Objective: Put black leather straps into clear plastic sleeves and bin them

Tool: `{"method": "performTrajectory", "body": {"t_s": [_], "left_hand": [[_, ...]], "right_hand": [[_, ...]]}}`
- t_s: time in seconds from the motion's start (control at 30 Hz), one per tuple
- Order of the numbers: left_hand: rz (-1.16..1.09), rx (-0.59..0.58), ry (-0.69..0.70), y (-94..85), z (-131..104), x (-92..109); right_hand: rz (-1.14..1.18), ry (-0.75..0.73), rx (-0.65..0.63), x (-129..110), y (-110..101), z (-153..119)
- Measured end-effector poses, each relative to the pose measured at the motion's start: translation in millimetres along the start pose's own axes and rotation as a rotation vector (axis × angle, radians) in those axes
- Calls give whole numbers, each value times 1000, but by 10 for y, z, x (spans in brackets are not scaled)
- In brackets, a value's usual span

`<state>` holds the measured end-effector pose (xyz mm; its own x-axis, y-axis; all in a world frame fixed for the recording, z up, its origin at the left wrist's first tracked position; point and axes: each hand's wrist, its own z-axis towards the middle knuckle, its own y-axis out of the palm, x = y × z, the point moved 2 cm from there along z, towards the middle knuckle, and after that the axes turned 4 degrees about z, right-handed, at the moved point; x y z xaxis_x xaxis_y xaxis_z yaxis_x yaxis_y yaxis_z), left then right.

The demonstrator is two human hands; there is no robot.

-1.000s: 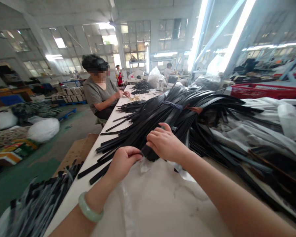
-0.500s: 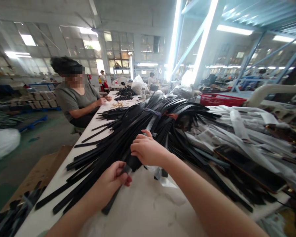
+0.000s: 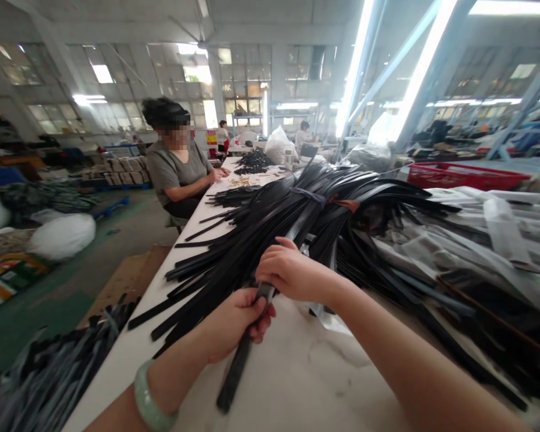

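Note:
A black strap (image 3: 235,370) runs through both my hands, its dark end hanging toward me over the white table. My left hand (image 3: 240,321), with a pale green bangle (image 3: 150,396) on its wrist, pinches the strap between thumb and fingers. Close above it, my right hand (image 3: 292,270) is closed around the same strap, fingers curled over it. A large heap of black straps (image 3: 252,240) fans out behind my hands. A purple tie (image 3: 306,195) and a brown tie (image 3: 345,204) bind parts of it. My right palm is hidden.
White-wrapped strips (image 3: 468,240) lie on the right, with a red basket (image 3: 468,175) behind. Across the table's left edge a co-worker (image 3: 177,165) sits near small black pieces (image 3: 253,161). More straps (image 3: 67,366) lie below the table (image 3: 117,354) at left.
The view has swung left, so the scene sits further right. My hands have come closer together on the strap, and more of its end shows below my left hand.

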<state>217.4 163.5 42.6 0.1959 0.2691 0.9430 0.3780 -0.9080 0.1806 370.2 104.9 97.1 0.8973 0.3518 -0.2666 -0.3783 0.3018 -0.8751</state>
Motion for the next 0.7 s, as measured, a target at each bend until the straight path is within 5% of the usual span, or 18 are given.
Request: {"method": "performTrajectory", "body": {"t_s": [0.1, 0.2, 0.43, 0.5, 0.6, 0.63, 0.7], "left_hand": [[-6, 12, 14, -40, 2, 19], [24, 30, -71, -67, 5, -23], [-51, 19, -47, -58, 12, -40], [-48, 24, -25, -79, 20, -8], [-60, 33, 18, -104, 32, 40], [-69, 26, 32, -102, 32, 53], [-93, -15, 42, -80, 21, 70]], "right_hand": [[-161, 124, 151, 257, -32, -31], [-218, 183, 138, 392, -5, -47], [-101, -16, 30, -105, 183, 74], [-79, 12, 128, -90, 190, 99], [-3, 449, 510, 215, 101, 60], [113, 646, 565, 349, 86, 30], [537, 926, 471, 566, 117, -11]]}}
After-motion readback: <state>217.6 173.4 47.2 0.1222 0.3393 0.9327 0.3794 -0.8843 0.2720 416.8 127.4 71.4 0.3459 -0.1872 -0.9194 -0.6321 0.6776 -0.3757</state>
